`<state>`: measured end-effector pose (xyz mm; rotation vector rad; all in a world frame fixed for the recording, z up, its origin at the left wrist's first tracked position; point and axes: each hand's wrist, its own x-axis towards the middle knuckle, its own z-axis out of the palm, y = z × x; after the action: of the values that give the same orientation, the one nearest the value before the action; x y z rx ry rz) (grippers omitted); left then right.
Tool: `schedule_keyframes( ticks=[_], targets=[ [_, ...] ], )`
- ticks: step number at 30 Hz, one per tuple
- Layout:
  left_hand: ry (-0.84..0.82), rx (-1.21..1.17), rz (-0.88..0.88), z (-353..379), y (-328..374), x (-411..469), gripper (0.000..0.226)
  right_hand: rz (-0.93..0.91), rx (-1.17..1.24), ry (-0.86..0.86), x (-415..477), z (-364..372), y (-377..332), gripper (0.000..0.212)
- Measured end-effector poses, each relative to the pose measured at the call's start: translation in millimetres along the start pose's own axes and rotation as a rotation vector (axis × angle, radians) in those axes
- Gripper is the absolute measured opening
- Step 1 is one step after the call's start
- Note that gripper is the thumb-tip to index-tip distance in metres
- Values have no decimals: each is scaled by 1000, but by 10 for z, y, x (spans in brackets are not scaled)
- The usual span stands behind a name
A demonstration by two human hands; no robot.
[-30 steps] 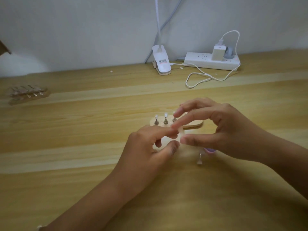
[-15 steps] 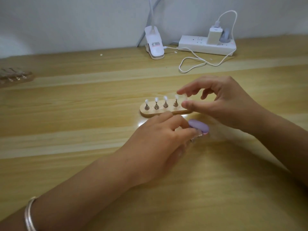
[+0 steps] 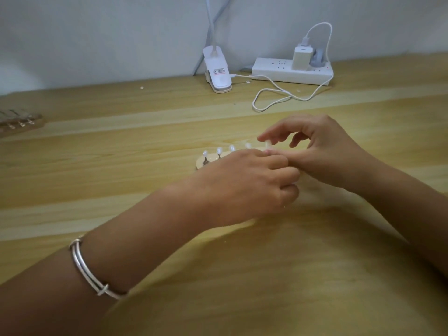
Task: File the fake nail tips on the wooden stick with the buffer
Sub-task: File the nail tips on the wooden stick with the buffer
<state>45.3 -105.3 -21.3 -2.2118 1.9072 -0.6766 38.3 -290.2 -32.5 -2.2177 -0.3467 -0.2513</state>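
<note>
The wooden stick [image 3: 200, 162] lies on the table with several pale fake nail tips [image 3: 219, 150] standing in a row on it. My left hand [image 3: 249, 183] reaches across in front and hides the stick's middle and right part. Its fingers are curled closed over the spot where the purple buffer lay, and the buffer itself is hidden inside them. My right hand [image 3: 324, 151] sits at the stick's right end, thumb and forefinger pinched around the rightmost nail tip [image 3: 267, 143], other fingers arched above.
A white clip lamp base [image 3: 218, 73] and a white power strip [image 3: 291, 72] with a charger and looped cable [image 3: 271, 98] stand at the back by the wall. A second wooden holder [image 3: 19, 121] lies at the far left edge.
My left hand has slid right and closed over the purple buffer, which no longer shows. My right hand has stayed at the stick's right end. The camera has shifted slightly.
</note>
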Motion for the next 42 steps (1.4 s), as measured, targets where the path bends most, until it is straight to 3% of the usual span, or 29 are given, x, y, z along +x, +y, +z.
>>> schedule_keyframes(
  ticks=[4,8,12,14,18,23,25,42],
  targets=[
    [-88,-138,-53,-15,-37,-59,28,16,-13,-18,1,-5,23,20],
    [-64,-187,-105,13,19,-206,13,22,-7,-49,-6,-28,-18,21],
    [-57,-258,-252,1,84,-397,22,-9,13,-113,-26,-77,-119,19],
    [-16,-458,-417,-27,149,-494,29,-53,38,-172,-72,-95,-165,18],
    [153,-985,-723,-65,259,-607,20,-197,75,-218,-233,-53,-189,20],
    [313,-1543,-832,-42,269,-575,17,-282,145,-144,-296,78,-200,25],
    [369,-1664,-857,-39,263,-589,12,-290,168,-130,-309,123,-203,26],
    [318,-1609,-848,-27,284,-617,23,-291,171,-77,-374,251,-244,21]
  ],
)
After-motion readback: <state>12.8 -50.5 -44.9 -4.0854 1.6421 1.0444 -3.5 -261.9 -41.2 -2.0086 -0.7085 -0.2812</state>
